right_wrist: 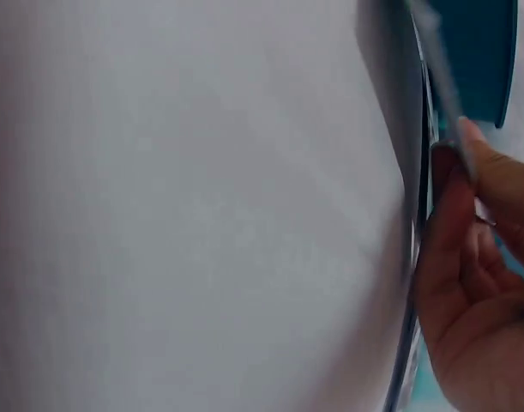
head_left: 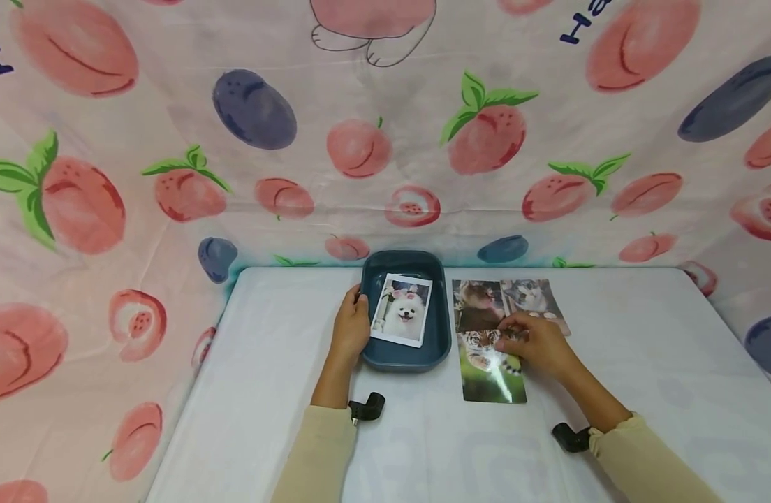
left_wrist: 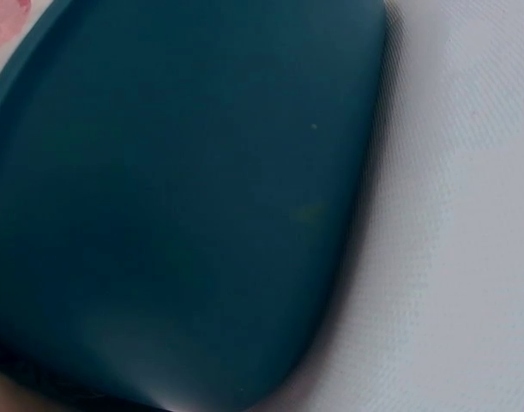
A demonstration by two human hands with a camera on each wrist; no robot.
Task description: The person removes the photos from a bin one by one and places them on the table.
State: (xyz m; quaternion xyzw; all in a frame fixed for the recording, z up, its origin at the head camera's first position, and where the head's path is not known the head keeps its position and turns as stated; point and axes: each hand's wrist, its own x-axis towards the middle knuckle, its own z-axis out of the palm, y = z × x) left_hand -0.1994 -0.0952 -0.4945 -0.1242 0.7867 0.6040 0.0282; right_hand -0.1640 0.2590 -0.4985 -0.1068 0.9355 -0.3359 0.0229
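My left hand (head_left: pixel 350 323) grips the left rim of a dark blue rectangular tray (head_left: pixel 406 360), thumb over the edge. A photo of a white fluffy dog (head_left: pixel 403 312) lies in the tray, tilted slightly. The tray's smooth outside (left_wrist: pixel 184 189) fills most of the left wrist view. My right hand (head_left: pixel 542 344) pinches the upper right part of a tiger photo (head_left: pixel 491 374), right of the tray. In the right wrist view, the thumb and fingers of the right hand (right_wrist: pixel 480 257) close on a thin card seen edge-on (right_wrist: pixel 442 69).
Two more photos lie behind the tiger photo: a dark animal close-up (head_left: pixel 476 297) and a greyish animal picture (head_left: pixel 535 299) beside it. A white cloth (head_left: pixel 423 447) covers the table. Fruit-printed fabric (head_left: pixel 285 230) hangs along its back edge.
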